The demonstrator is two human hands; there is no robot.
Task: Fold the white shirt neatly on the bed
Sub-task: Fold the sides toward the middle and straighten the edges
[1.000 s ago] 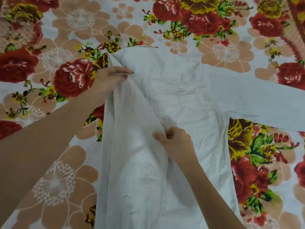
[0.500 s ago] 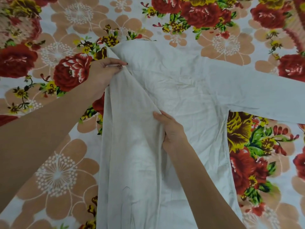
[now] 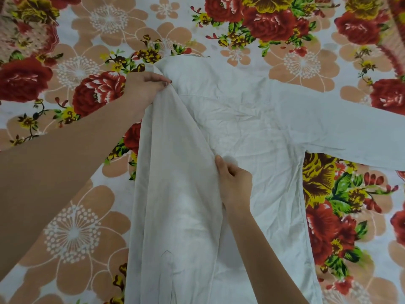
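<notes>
White shirt (image 3: 241, 128) lies flat mid-frame on the floral bed (image 3: 76, 227), one side folded in. Its left hand (image 3: 142, 88) end is pinched upper-middle of frame, and right hand (image 3: 234, 185) fingers (image 3: 221, 170) are curled round the fold's edge at centre.

A home bedroom: a bed covered by a flowered bedsheet (image 3: 92, 227) in red, peach and yellow blooms.

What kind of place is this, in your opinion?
Probably a bedroom in a home: the white shirt lies spread on a flower-printed bedsheet, and the left hand and right hand grip it for folding.
</notes>
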